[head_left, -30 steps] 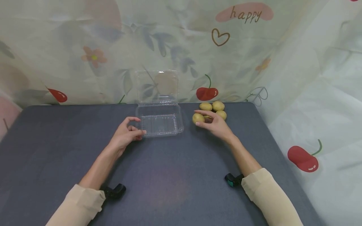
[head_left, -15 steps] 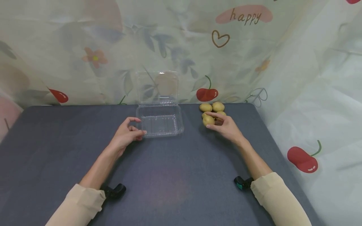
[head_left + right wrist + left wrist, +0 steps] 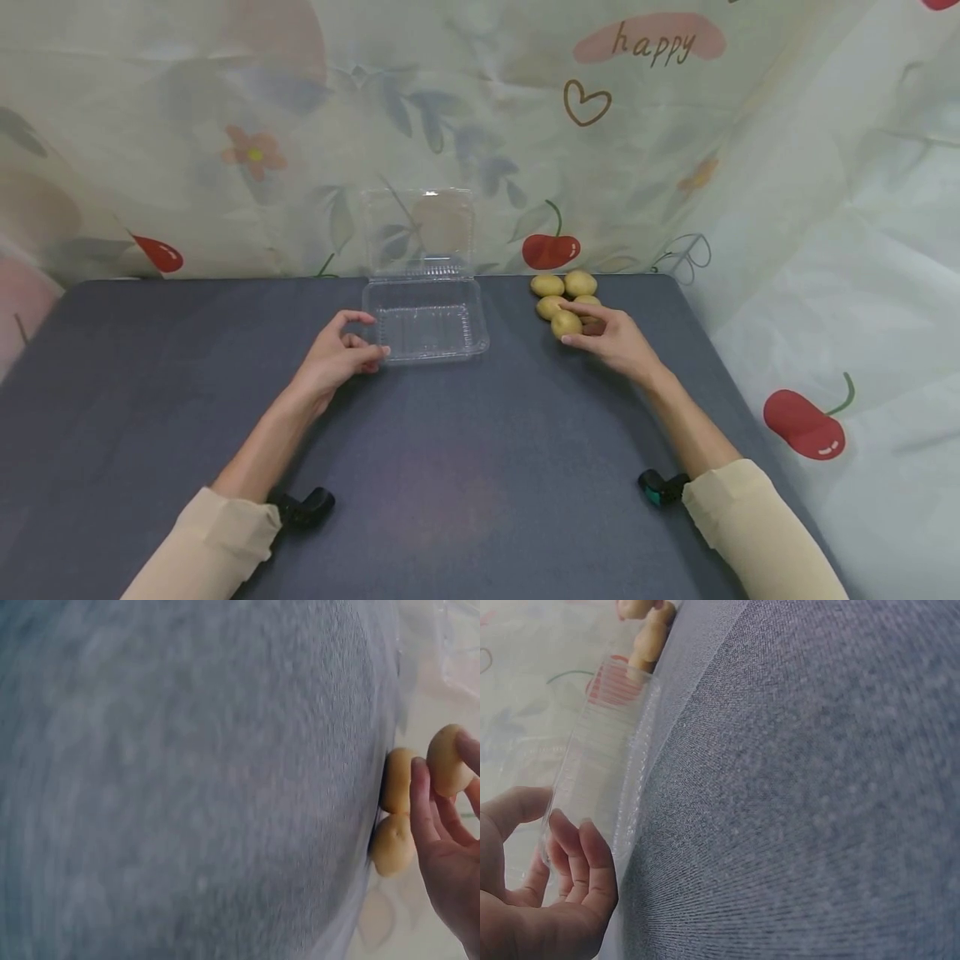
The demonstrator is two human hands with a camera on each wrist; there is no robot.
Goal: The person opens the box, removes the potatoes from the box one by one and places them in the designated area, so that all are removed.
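An open clear plastic container (image 3: 425, 331) stands on the dark grey table (image 3: 465, 467), its lid (image 3: 418, 229) upright against the backdrop. My left hand (image 3: 369, 337) holds the container's front left corner between thumb and curled fingers; the left wrist view shows those fingers (image 3: 581, 851) at the clear wall (image 3: 604, 772). My right hand (image 3: 567, 327) pinches one small yellow potato (image 3: 564, 320) between index finger and thumb. This potato (image 3: 446, 761) sits at the near edge of a cluster of several potatoes (image 3: 579, 282).
A printed curtain with cherries (image 3: 550, 250) hangs right behind the table and drapes down its right side. The table's right edge (image 3: 720, 358) runs close to my right forearm. A small black camera (image 3: 303, 507) sits at each wrist.
My right hand has slid to the right with the potato, from beside the container back to the cluster. The left hand and container have stayed put.
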